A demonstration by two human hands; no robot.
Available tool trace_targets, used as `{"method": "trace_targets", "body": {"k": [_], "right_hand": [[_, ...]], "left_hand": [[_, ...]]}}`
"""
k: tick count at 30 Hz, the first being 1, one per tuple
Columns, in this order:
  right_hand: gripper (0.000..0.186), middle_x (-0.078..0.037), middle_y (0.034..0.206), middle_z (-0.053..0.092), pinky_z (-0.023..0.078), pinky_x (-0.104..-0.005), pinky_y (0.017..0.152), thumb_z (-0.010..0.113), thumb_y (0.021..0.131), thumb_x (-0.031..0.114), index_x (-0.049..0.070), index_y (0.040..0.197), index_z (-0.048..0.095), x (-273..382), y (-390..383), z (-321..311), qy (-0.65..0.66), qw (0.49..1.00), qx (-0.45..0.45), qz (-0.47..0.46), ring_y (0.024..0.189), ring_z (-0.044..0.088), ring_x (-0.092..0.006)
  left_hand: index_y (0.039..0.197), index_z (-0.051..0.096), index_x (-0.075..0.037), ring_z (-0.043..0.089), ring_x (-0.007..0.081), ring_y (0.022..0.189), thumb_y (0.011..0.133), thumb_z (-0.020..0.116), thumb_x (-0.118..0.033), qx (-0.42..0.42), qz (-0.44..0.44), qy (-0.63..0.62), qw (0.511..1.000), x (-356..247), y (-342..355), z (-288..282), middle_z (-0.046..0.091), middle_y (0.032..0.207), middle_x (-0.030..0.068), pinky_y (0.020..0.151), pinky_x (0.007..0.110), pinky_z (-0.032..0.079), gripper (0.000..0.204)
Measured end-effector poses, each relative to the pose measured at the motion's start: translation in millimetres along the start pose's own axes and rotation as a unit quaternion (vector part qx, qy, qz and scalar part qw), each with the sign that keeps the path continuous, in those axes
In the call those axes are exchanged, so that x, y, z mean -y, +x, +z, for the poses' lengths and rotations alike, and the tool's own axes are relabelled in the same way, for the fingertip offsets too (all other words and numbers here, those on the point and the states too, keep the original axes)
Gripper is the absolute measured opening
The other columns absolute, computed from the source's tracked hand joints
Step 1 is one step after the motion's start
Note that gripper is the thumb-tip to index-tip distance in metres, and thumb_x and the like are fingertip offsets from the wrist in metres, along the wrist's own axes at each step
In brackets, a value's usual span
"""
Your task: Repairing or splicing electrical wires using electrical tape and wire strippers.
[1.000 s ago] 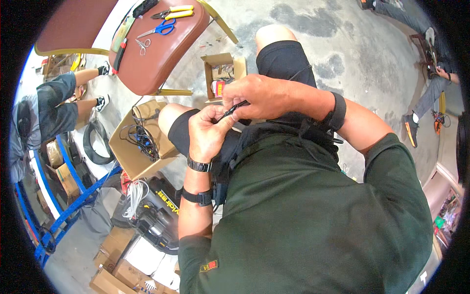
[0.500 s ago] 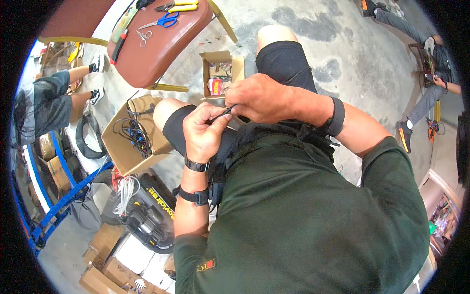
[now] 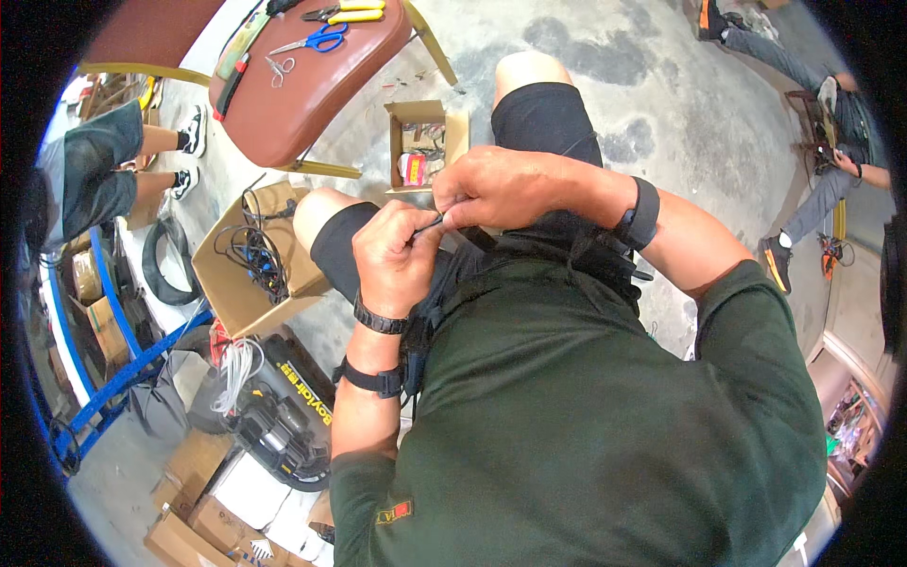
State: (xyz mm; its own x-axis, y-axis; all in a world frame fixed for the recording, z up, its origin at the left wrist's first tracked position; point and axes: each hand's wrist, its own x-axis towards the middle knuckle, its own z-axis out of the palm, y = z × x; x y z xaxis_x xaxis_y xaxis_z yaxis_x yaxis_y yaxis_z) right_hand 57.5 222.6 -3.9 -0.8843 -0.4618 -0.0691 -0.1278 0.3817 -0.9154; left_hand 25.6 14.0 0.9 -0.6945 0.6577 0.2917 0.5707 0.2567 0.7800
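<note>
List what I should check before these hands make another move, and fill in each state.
1. Left hand has hold of the thin black piece: ok, pinched at the fingertips.
2. Right hand has hold of it too: ok, fingers closed on it close beside the left.
3. Both ends of the piece in sight: cannot tell, the hands cover much of it.
4. Blue-handled scissors in sight: ok, lying on the brown chair seat.
5. Yellow-handled pliers in sight: ok, on the same seat.
6. Cables in the larger open carton sorted: not ok, tangled.
</note>
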Motion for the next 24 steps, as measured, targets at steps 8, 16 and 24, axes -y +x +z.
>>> {"method": "trace_targets", "body": {"k": [8, 16, 24], "right_hand": [[0.022, -0.016, 0.078, 0.067, 0.051, -0.0395, 0.068, 0.066, 0.088, 0.021, -0.001, 0.091, 0.065, -15, 9, 0, -0.023, 0.999, -0.026, -0.011, 0.074, 0.065, -0.0319], [0.026, -0.017, 0.106, 0.064, 0.048, -0.0362, 0.087, 0.060, 0.090, 0.012, -0.001, 0.113, 0.063, -10, -16, -21, -0.017, 0.980, -0.196, -0.043, 0.097, 0.062, -0.0306], [0.035, -0.013, 0.102, 0.062, 0.049, -0.0402, 0.086, 0.064, 0.075, -0.005, 0.006, 0.108, 0.064, -21, -48, 10, -0.148, 0.927, -0.322, -0.120, 0.098, 0.059, -0.0335]], "left_hand": [[0.084, 0.066, 0.000, 0.059, 0.0177, 0.064, 0.075, 0.073, 0.005, -0.041, -0.069, 0.004, 0.997, 6, -2, 9, 0.062, 0.074, 0.0090, 0.059, 0.028, 0.047, 0.012], [0.090, 0.067, 0.002, 0.054, 0.0079, 0.071, 0.078, 0.073, 0.008, -0.019, -0.173, -0.146, 0.974, 16, -4, 4, 0.062, 0.080, 0.0017, 0.065, 0.022, 0.044, 0.014], [0.101, 0.069, 0.000, 0.052, 0.0025, 0.071, 0.082, 0.072, 0.008, -0.027, -0.264, -0.269, 0.926, 11, -2, -1, 0.063, 0.083, -0.0043, 0.065, 0.017, 0.043, 0.021]]}}
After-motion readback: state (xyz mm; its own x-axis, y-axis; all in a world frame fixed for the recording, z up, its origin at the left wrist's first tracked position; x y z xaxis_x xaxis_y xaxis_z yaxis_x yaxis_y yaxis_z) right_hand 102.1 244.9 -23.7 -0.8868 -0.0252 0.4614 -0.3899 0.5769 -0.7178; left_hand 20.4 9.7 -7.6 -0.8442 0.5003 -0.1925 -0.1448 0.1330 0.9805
